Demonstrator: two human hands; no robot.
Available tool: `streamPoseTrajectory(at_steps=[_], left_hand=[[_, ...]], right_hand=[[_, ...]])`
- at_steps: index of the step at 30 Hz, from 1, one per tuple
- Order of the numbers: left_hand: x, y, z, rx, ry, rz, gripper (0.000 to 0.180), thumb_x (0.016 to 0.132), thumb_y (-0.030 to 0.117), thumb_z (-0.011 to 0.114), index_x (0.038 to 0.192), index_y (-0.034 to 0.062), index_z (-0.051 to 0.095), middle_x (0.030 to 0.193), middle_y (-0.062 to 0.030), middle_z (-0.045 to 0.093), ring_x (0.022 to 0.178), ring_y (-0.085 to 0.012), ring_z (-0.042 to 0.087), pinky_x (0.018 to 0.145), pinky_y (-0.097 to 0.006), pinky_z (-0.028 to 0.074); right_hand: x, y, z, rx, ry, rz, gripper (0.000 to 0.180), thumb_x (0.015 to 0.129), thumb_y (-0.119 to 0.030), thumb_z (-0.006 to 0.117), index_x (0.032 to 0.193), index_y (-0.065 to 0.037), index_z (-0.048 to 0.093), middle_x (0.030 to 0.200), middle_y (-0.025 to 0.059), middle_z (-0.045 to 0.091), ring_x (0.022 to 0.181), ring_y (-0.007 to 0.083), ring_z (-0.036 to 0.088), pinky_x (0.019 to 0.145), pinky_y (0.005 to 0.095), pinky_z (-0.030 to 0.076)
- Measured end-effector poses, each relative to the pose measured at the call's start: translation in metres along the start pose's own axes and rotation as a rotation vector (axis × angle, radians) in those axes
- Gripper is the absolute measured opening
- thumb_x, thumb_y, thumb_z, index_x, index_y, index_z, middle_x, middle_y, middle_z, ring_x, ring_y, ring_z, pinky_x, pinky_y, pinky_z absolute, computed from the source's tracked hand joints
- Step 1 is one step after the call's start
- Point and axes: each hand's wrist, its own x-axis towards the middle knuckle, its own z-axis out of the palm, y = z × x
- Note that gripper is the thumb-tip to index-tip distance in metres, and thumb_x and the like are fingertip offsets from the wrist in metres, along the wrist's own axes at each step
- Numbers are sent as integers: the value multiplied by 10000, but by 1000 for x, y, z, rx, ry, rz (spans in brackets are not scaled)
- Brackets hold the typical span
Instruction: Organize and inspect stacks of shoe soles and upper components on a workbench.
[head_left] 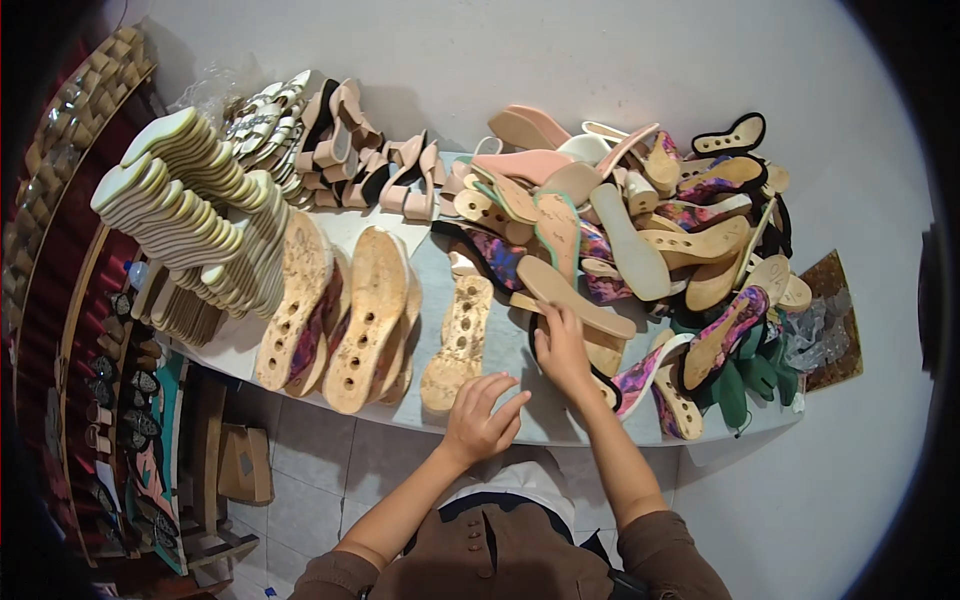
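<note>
Three big cork soles (375,315) are lying in a row on the grey table (500,345). The left hand (484,417) is hovering open, fingers spread, beside the smallest one (458,343). The right hand (562,350) is resting half open on a tan sole (572,298) in the big pile.

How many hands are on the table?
2. The left hand rests at the table's near edge by a cork sole; the right hand presses on a tan insole.
</note>
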Motion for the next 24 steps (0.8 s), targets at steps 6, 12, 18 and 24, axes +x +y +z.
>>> streamPoseTrajectory(at_steps=[6,12,18,24], left_hand=[[33,15,54,-49,-130,-169,301,707,53,595,1007,67,586,1019,-98,557,949,-278,546,789,-385,425],[48,-4,94,76,-254,-295,386,724,107,602,1101,55,541,1080,-135,529,1009,-299,508,834,-404,401],[77,-40,160,531,-430,56,568,675,194,656,1213,114,495,1203,-116,493,1164,-294,439,946,-418,361],[89,-62,168,501,-519,15,304,719,141,575,1022,115,562,960,-49,574,960,-215,546,869,-360,413]], right_hand=[[25,110,-52,-564,-386,110,399,764,-143,598,1146,-100,490,1007,169,581,920,355,568,747,441,462],[55,98,-106,-274,-3,27,324,824,-149,531,1139,-90,483,910,160,581,842,350,575,700,431,469],[113,129,-150,-501,185,60,463,812,-184,570,1237,-54,441,1078,197,530,973,353,535,808,443,443],[55,108,-135,-497,200,-247,529,795,-211,599,1280,-84,432,1238,220,404,1210,386,347,1002,472,306]])
